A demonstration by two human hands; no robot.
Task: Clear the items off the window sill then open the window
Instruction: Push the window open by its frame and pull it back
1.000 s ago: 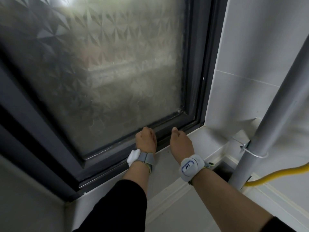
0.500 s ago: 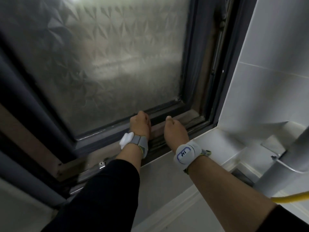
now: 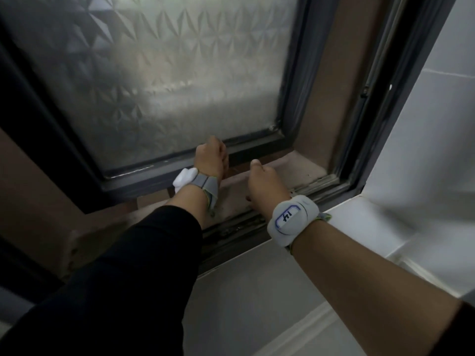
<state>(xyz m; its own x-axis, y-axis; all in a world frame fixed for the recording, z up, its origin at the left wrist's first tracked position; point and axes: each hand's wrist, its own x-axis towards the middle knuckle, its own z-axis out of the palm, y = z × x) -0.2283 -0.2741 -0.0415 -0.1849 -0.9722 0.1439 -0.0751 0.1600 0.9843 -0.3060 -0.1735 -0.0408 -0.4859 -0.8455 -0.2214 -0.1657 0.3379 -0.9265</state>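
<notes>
Head view, only one. Window sash (image 3: 164, 80) with frosted, patterned glass fills upper left and centre; dark grey frame. Sash is swung outward, away from the fixed outer frame (image 3: 380, 104): brown gap visible along its right side and below its bottom rail.

Left hand (image 3: 210, 156) is a closed fist against the sash bottom rail (image 3: 246, 147), near the rail's right end, knuckles up at the glass edge. Fingers curled out of sight, so cannot tell whether they wrap the rail or just press on it. White and grey wrist sensor (image 3: 195, 182) strapped on, black sleeve (image 3: 123, 278) covers the forearm up to the wrist.

Right hand (image 3: 264, 183) just beside the left, apart from it, also curled closed, thumb on top, reaching over the lower frame track (image 3: 246, 227) into the gap under the rail. Fingertips hidden; cannot tell what it grips, if anything. White wristband (image 3: 293, 219) marked "14" on the wrist, forearm bare.

Window sill (image 3: 354, 222) is the white ledge at right, running under the right wrist toward the bottom edge; visible part bare. White tiled wall (image 3: 437, 124) rises from the sill's right edge. Picture blurry.
</notes>
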